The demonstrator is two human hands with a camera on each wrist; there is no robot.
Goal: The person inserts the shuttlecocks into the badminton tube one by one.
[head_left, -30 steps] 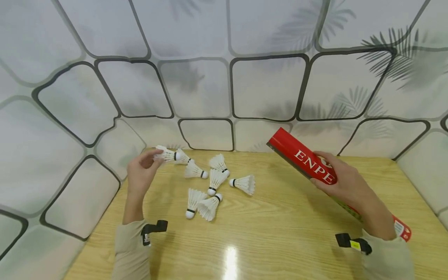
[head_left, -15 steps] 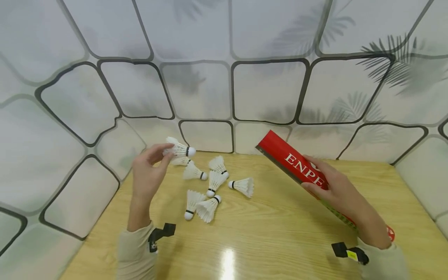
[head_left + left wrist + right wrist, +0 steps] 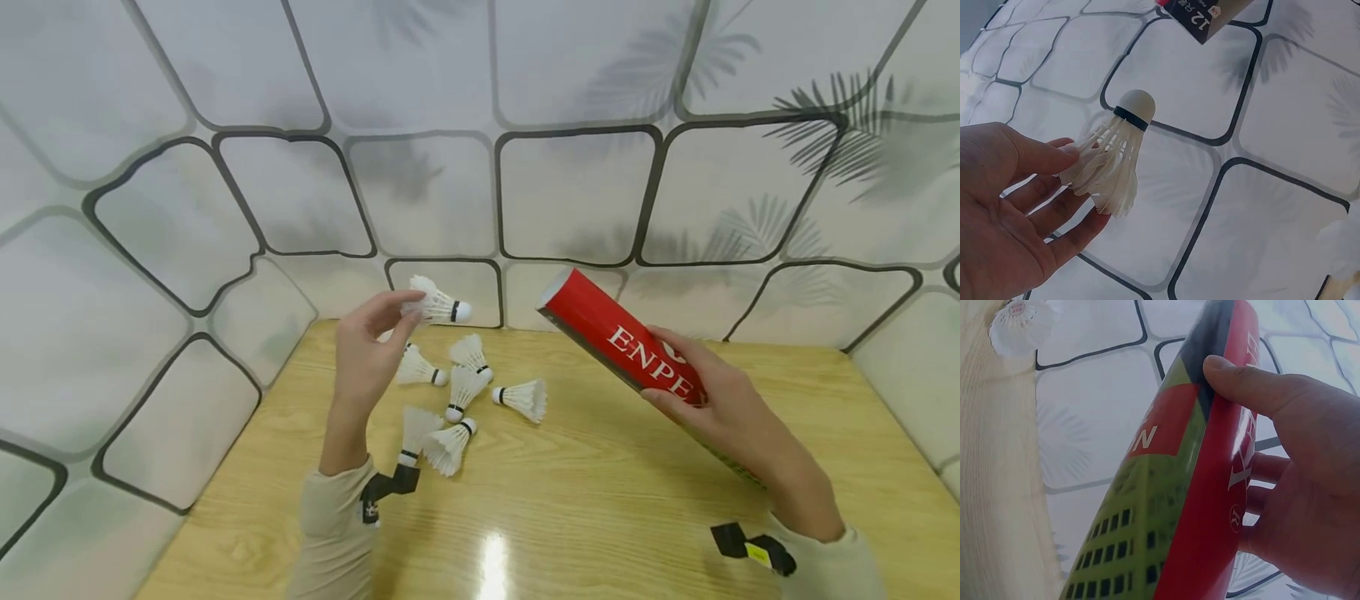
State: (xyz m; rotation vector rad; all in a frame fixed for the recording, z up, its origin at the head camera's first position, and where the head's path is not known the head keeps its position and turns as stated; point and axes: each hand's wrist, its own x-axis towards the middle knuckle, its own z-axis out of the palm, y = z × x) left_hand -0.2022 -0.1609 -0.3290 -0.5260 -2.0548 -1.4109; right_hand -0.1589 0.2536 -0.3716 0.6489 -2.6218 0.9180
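Note:
My left hand [image 3: 371, 346] pinches a white feather shuttlecock [image 3: 442, 304] by its feathered skirt, cork end pointing right, raised above the table. In the left wrist view the thumb and fingertips hold the skirt of that shuttlecock [image 3: 1116, 150], its rounded cork and dark band uppermost. My right hand [image 3: 738, 417] grips a long red shuttlecock tube [image 3: 615, 333], tilted with its upper end toward the left hand. The right wrist view has the thumb and fingers wrapped round the tube [image 3: 1179, 475], with a green printed side visible. Its lower end is hidden behind the right forearm.
Several loose shuttlecocks lie on the wooden table [image 3: 600, 500] in front of the left hand, among them one shuttlecock [image 3: 521, 400] nearest the tube and another [image 3: 450, 446] toward the front. A patterned wall covering [image 3: 570, 192] rises behind the table and on the left.
My left hand has lifted the shuttlecock off the far left of the pile and carried it up and rightward. The tube has shifted left, its upper end now turned a little toward view.

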